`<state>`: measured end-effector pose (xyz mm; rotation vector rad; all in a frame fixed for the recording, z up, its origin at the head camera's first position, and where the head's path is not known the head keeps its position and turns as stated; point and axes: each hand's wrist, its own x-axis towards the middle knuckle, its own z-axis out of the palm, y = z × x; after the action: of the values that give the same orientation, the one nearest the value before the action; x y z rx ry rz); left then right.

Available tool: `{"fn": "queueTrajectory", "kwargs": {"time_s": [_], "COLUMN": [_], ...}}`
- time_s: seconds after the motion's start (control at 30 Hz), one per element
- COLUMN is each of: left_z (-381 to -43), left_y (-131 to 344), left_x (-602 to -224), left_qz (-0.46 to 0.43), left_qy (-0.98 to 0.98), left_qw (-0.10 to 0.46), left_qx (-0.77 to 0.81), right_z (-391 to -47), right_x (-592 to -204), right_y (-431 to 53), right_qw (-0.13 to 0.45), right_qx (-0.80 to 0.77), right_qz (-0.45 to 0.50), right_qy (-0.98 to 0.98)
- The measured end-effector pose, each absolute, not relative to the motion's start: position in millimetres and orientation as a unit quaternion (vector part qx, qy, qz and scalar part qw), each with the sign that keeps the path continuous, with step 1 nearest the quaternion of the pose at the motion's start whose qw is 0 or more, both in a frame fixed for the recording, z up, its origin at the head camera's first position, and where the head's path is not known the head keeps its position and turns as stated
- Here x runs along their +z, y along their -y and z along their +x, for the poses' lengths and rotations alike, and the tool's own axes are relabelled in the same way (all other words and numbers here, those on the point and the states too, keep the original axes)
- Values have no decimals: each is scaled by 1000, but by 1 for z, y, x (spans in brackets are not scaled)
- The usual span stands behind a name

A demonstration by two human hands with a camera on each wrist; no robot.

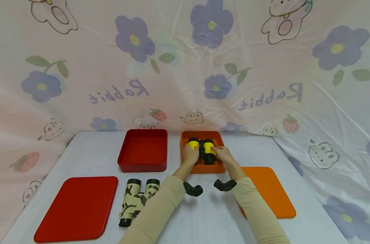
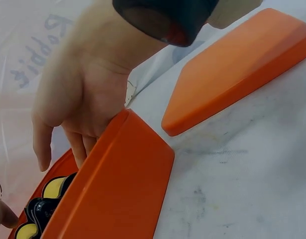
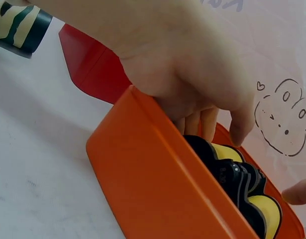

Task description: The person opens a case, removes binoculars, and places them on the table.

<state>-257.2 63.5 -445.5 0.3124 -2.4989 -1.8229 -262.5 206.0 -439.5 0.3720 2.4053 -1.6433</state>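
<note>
A pair of black-and-yellow binoculars [image 1: 209, 149] lies inside an orange box [image 1: 203, 169]. My left hand [image 1: 191, 154] holds its left barrel, the thumb on the yellow part. On the other side, my right hand [image 1: 224, 155] holds the right barrel, its thumb by the yellow band. In the left wrist view, the right hand [image 2: 93, 94] reaches over the box wall, fingers partly hidden behind the rim. The right wrist view shows the left hand [image 3: 192, 74] reaching in likewise, its thumb at the yellow part and its other fingertips hidden.
Left of the orange box stands an open red box [image 1: 142, 167]. A red lid [image 1: 76, 210] and camouflage binoculars [image 1: 130, 201] lie nearer on the left. An orange lid [image 1: 270, 193] lies at right, partly behind my right sleeve. A patterned curtain [image 1: 179, 74] hangs behind the table.
</note>
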Motion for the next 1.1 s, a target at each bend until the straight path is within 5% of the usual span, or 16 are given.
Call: {"fn": "queueTrajectory", "kwargs": {"time_s": [1.1], "left_z": [-256], "left_y": [-65], "left_x": [-443], "left_qz": [114], "left_qy": [808], "left_qw": [-10], "left_qx": [-578], "right_z": [-264], "right_x": [-441], "right_y": [-204], "right_qw": [115], "right_qx": [-564], "right_qz": [134], "right_qy": [-806]}}
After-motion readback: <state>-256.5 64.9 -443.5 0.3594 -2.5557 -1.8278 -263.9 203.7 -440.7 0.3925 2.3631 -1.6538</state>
